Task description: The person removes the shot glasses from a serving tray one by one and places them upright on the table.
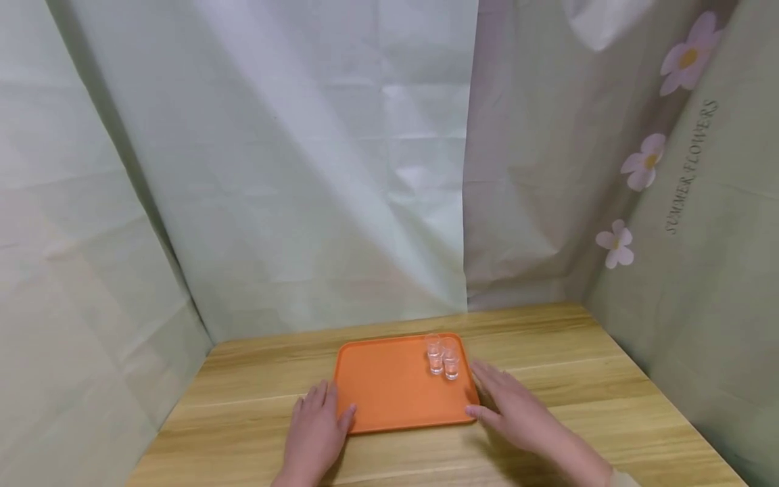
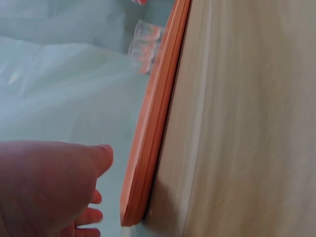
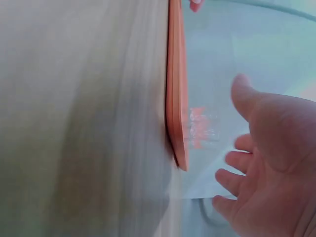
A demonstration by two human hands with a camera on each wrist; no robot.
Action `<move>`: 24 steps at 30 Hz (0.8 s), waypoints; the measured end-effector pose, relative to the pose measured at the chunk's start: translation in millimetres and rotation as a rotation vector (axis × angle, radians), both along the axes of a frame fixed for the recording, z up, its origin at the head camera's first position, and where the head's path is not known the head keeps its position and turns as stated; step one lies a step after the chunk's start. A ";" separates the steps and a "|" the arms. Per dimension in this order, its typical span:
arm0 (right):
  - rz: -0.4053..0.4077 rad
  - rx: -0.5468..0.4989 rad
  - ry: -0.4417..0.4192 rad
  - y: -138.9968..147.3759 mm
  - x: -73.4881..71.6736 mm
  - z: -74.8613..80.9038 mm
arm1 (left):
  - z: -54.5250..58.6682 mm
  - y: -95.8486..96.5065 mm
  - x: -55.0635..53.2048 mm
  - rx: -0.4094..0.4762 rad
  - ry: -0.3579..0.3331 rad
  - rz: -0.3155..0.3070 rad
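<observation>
1. Left hand (image 1: 313, 429), bottom of the head view, left of centre: fingers extended, thumb spread away and overlapping the tray's lower left corner; contact cannot be told.
2. Right hand (image 1: 517, 409), lower right of centre: fingers extended, thumb held apart, grasping nothing, by the tray's right edge.
3. Table (image 1: 243, 423): wood-grained, across the bottom of the frame.
4. Tray (image 1: 389, 385): orange, flat on the table, lower centre, between the hands.
5. Cups (image 1: 435, 364): clear, clustered in the tray's upper right; number hard to tell.
6. Curtain (image 1: 292, 169): pale, creased, filling the top behind the table.
7. Flowers (image 1: 615, 243): pink, printed at upper right.
</observation>
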State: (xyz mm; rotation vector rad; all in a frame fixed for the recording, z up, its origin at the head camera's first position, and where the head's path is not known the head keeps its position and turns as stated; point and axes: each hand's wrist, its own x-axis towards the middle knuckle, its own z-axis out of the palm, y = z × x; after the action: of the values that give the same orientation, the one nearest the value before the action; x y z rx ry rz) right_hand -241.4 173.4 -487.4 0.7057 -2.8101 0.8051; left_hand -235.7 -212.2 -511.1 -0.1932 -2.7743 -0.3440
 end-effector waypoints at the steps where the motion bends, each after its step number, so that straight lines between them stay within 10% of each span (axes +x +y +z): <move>1: -0.008 -0.018 -0.003 -0.9 -3.2 0.4 | 0.4 -1.9 -2.3 0.008 -0.001 -0.002; 24: -0.141 -0.210 -0.100 -22.1 -48.8 -3.7 | -17.9 -12.9 -28.3 0.176 -0.046 -0.016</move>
State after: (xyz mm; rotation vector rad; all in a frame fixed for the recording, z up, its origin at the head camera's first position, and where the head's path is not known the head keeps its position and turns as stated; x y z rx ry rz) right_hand -290.3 151.3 -491.1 0.4407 -2.7660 1.1149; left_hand -264.1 -225.1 -529.0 -0.1662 -2.7692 -0.6012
